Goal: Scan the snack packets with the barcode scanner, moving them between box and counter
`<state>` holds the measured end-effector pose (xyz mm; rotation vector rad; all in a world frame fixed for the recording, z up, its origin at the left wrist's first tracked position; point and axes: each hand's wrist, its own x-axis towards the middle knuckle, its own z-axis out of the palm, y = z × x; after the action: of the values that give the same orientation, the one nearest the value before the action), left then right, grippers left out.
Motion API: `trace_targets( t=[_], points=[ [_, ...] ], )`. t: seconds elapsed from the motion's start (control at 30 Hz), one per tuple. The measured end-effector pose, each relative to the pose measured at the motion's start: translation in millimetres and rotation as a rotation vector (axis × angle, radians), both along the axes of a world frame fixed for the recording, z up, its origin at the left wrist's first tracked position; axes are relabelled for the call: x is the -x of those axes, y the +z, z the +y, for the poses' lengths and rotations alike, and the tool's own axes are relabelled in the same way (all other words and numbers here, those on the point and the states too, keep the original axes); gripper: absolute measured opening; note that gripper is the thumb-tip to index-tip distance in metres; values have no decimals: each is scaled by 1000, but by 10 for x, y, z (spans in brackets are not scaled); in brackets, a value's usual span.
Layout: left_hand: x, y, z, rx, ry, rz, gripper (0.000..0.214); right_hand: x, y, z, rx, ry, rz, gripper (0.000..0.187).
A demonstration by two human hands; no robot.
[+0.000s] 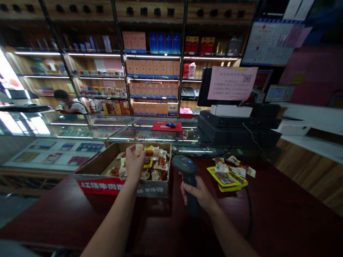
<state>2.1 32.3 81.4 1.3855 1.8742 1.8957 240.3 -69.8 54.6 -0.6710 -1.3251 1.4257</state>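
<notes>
My left hand (134, 162) reaches into an open cardboard box (95, 163) on the dark red counter and pinches a small pale snack packet (138, 149) above several more packets (157, 165) in the box. My right hand (198, 193) is wrapped round the handle of a grey barcode scanner (186, 167), held upright just right of the box, its head turned toward the box. A black cable trails from the scanner.
A small pile of yellow and clear snack packets (227, 175) lies on the counter right of the scanner. Behind stand a black till (235, 125), a glass display case with a red mouse pad (166, 126), and stocked shelves. Another person (68, 103) sits far left.
</notes>
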Motion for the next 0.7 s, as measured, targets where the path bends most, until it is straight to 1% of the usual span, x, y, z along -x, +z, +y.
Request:
trace_targets(
  t=[0.07,0.13,0.2,0.3,0.33,0.4,0.47,0.57,0.63,0.7],
  points=[
    [39,-32,-6,-10,27,89,59,83,13,-2,5,21,-17,34],
    [34,-45,-17,-25,66,188,64,142,10,-3,23,32,-18,33],
    [10,-35,-36,-16,111,265,61,177,-6,-3,35,42,-10,31],
    [-44,16,-81,9,163,328,55,182,-37,-2,40,46,-1,28],
    [-74,40,-101,-6,172,338,53,169,-49,-2,39,42,-3,28],
    [-168,94,-155,-100,148,339,50,117,-83,0,44,13,4,30],
    [-330,147,-230,-237,56,325,47,27,-136,0,71,-44,29,35],
    [-708,176,-373,-380,-167,276,41,-173,-256,-11,122,-169,85,45],
    [-1020,127,-452,-407,-346,224,38,-333,-348,-33,130,-264,110,47],
    [-1347,13,-477,-376,-536,143,36,-501,-433,-64,129,-364,137,45]
  ],
)
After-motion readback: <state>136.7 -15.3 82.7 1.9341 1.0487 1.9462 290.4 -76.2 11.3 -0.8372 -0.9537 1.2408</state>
